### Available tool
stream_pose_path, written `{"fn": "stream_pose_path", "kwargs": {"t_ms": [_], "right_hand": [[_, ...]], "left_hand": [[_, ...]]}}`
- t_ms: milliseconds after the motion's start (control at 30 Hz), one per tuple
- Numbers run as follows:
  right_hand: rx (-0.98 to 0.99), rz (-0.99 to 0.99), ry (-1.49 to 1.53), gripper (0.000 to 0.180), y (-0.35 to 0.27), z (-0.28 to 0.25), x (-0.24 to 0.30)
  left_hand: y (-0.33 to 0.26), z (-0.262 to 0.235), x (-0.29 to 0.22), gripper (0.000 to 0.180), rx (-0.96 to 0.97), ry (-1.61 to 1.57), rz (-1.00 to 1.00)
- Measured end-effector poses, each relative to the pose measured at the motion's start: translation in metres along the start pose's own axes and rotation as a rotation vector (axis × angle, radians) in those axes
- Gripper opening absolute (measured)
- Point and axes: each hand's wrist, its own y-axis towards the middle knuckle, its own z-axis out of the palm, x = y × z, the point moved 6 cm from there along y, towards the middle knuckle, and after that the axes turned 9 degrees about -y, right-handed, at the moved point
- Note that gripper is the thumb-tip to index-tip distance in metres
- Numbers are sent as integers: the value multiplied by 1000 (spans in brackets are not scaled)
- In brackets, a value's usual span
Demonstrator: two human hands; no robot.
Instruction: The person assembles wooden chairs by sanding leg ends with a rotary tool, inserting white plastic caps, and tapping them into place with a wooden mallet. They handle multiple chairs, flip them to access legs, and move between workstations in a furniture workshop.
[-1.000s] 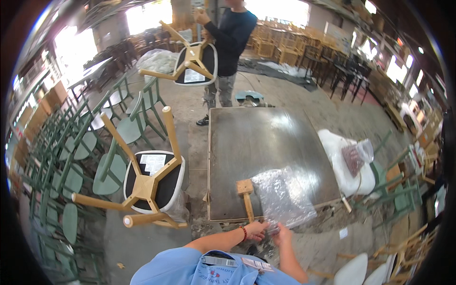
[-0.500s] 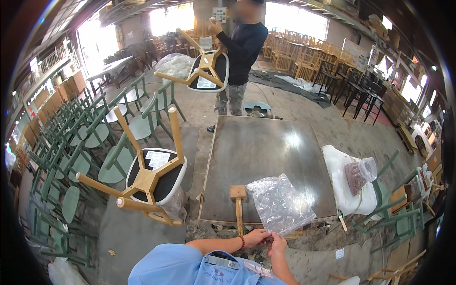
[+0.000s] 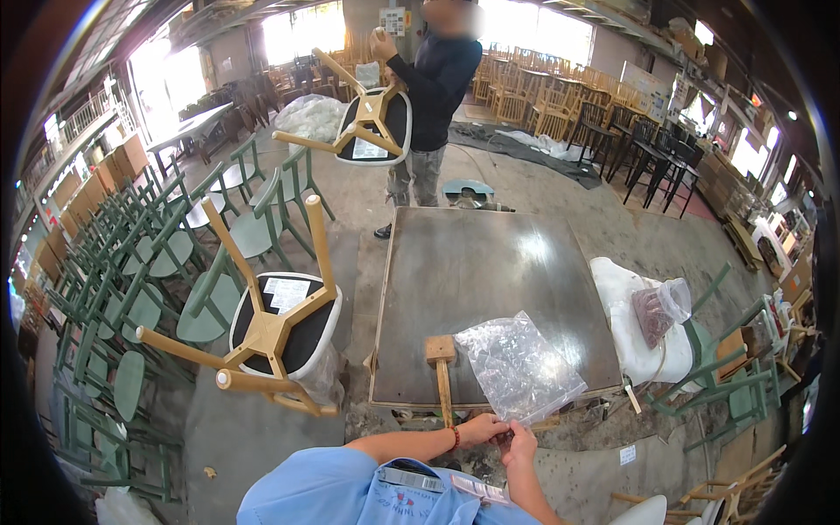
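Observation:
A clear plastic bag [image 3: 523, 367] lies partly over the near edge of the dark worktable [image 3: 490, 271], its near corner reaching my fingers. Both hands are closed and meet there: my left hand [image 3: 482, 430], with a beaded bracelet at the wrist, and my right hand [image 3: 519, 443] pinch the bag's edge. What the bag holds, if anything, is hard to make out. Just left of it rests a wooden mallet [image 3: 440, 350], its handle pointing toward me and overhanging the table edge.
An upturned wooden chair [image 3: 271, 332] stands left of the table, with rows of green chairs [image 3: 144, 306] beyond. Across the table a person [image 3: 433, 96] holds another upturned chair [image 3: 373, 114]. At right, a bag of small reddish-brown pieces [image 3: 654, 315] sits on a white padded seat [image 3: 617, 302].
My hands have shifted slightly up and to the right along the bag's edge, still pinching it. The view has moved a little; the mallet and chairs stay put.

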Motion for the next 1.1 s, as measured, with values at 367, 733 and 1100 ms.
{"fn": "stream_pose_path", "kwargs": {"t_ms": [367,733,1100], "right_hand": [[-45,-16,48,10,39,8,46],[-192,-26,11,9,95,-5,85],[-263,-153,115,15,78,-2,111]], "left_hand": [[-1,-10,-26,23,-92,-52,72],[-29,-27,-31,23,-109,-53,112],[-47,-31,-28,22,9,-20,87]]}}
